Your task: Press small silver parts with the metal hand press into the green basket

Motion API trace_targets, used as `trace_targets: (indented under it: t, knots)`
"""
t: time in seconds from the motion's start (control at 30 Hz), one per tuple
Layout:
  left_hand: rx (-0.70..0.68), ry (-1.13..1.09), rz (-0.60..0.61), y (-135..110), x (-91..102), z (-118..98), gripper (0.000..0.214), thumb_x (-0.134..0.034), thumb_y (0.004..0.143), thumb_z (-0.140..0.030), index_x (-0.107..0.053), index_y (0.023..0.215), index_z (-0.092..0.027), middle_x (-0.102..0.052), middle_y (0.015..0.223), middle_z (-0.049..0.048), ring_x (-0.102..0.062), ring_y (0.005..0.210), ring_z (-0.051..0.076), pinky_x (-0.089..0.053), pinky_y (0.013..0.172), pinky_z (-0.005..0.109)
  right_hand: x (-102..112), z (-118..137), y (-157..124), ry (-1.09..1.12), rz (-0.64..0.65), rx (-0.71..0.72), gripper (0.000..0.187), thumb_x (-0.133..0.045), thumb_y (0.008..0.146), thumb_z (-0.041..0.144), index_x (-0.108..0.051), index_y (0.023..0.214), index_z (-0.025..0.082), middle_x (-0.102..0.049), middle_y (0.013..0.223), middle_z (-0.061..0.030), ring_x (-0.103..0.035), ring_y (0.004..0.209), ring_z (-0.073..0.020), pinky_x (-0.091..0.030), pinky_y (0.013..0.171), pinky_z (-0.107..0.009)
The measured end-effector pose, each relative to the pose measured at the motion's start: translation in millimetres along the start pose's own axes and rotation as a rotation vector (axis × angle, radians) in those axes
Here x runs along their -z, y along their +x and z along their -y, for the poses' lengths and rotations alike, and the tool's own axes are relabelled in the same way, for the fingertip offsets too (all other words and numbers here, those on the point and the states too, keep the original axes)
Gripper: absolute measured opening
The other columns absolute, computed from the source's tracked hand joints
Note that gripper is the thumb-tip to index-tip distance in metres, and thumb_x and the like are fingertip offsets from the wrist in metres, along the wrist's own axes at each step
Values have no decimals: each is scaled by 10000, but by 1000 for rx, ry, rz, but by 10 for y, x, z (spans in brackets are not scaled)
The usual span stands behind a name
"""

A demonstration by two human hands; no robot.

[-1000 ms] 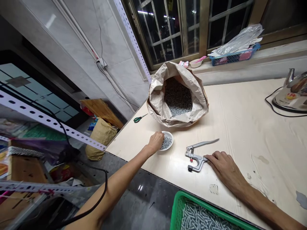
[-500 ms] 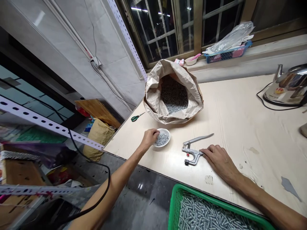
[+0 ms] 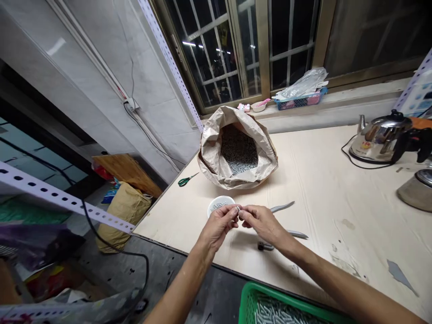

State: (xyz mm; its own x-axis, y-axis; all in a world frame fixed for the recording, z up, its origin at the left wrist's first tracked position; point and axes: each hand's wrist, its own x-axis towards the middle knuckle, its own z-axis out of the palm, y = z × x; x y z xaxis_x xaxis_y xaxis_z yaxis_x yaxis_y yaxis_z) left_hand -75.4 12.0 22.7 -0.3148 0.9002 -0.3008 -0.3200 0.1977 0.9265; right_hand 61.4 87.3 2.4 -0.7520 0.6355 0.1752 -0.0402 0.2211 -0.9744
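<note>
My left hand [image 3: 219, 225] and my right hand [image 3: 261, 222] meet above the table, fingertips pinched together. Between them shows a small silver screw [image 3: 239, 208], mostly covered by the fingers. Just behind my left hand stands a white bowl [image 3: 209, 208] with small silver screws [image 3: 219, 205] in it. Snap-fastener pliers [image 3: 283, 206] lie on the table under my right hand and wrist, which hide their middle. Farther back, an open brown paper sack [image 3: 209, 155] holds many small metal pieces [image 3: 243, 167].
Green-handled scissors [image 3: 184, 182] lie left of the sack. A green basket [image 3: 248, 297] full of silver screws stands at the table's front edge. Toward the right are a steel kettle [image 3: 374, 139] with its cord and a grey scrap [image 3: 401, 276]. A blue basket [image 3: 299, 102] rests on the sill.
My left hand has come out of the bowl and moved right. My right hand has left the pliers' handle and joined it, both now pinching a small screw. The view has shifted.
</note>
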Motion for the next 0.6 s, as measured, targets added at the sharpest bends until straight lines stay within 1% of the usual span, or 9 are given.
trace_targets:
  t: [0.07,0.17,0.27,0.37,0.4,0.43,0.47,0.53,0.6]
  knots:
    - [-73,53,-39,-21,-20,21,412,-830,548,-386,-706,820,-102,-617,667,9,-500,554,56,-419,558,198,-94,-48,11,22,-33,-31,296,-467,891,407,-614,776,177,-627,694,-16,-585,640,-144,-458,594,-266]
    - [-159,129,-124,-47,-22,55,396,-808,560,-402,-703,787,-94,-636,694,25,-507,564,72,-432,574,219,-172,-101,-8,-59,-124,-12,286,-503,868,432,-554,714,196,-597,636,4,-551,584,-135,-424,548,-254]
    - [-220,106,-239,-62,15,80,386,-787,579,-413,-696,769,-89,-627,673,22,-509,575,81,-439,576,218,-221,-80,-9,-171,-240,80,277,-495,880,419,-514,695,213,-577,632,7,-521,576,-134,-403,548,-259]
    - [-310,80,-402,-88,110,83,379,-765,612,-417,-695,796,-93,-622,659,9,-510,583,77,-437,589,206,-278,-27,62,-236,-392,211,229,-471,909,378,-525,758,215,-580,704,-10,-531,641,-144,-417,605,-273]
    - [-336,99,-442,-106,145,87,373,-759,622,-413,-696,808,-96,-626,664,7,-512,585,76,-435,591,202,-299,-17,104,-264,-415,255,213,-461,919,360,-535,785,212,-582,737,-19,-538,676,-148,-424,633,-277]
    - [-349,134,-465,-129,177,96,365,-753,631,-409,-699,816,-99,-627,661,5,-514,585,77,-432,590,200,-318,-15,152,-309,-406,291,196,-452,927,337,-547,814,208,-585,767,-28,-544,710,-152,-429,660,-282]
    - [-345,179,-469,-157,199,112,358,-747,637,-408,-702,819,-102,-624,647,2,-515,583,80,-429,586,200,-331,-22,202,-374,-366,311,176,-448,931,311,-561,852,201,-588,800,-38,-548,744,-158,-433,684,-288]
    - [-291,271,-435,-219,210,170,350,-735,641,-416,-709,807,-108,-607,600,-7,-510,563,88,-421,567,203,-321,-60,281,-548,-216,296,152,-460,922,261,-579,976,185,-593,872,-59,-550,802,-173,-438,715,-305]
    - [-220,361,-386,-270,171,255,339,-718,647,-430,-713,783,-120,-598,575,-12,-509,547,95,-418,557,208,-231,-117,293,-707,-92,243,207,-481,908,229,-573,1083,169,-587,938,-77,-545,851,-185,-440,738,-319]
